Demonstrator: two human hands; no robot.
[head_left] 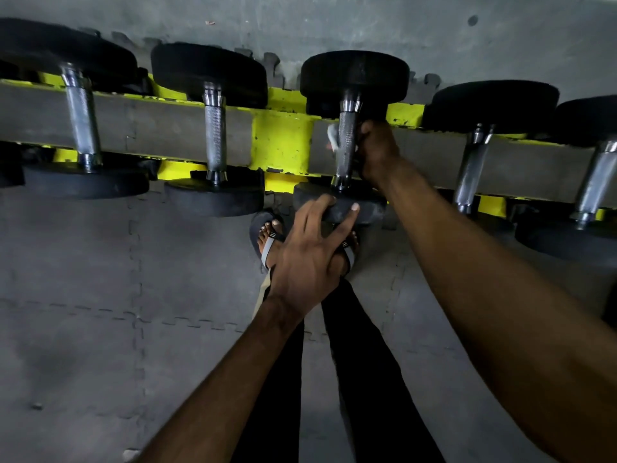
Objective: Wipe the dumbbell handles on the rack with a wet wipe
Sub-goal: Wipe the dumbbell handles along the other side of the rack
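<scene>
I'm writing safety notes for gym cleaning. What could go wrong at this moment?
1. The middle dumbbell could roll or slip off the yellow rack while the left hand only steadies its near head; the sandalled foot lies directly beneath it.
2. The right hand, wrapping the wet wipe around the handle, sits close to the rail, so fingers could get pinched if the weight shifts.

No text, label, brand or number can be read anywhere: the dumbbells' (347, 142) black ends, the yellow rack (283, 142) and the floor mats (100, 295) all show bare, unmarked surfaces from this view.
</scene>
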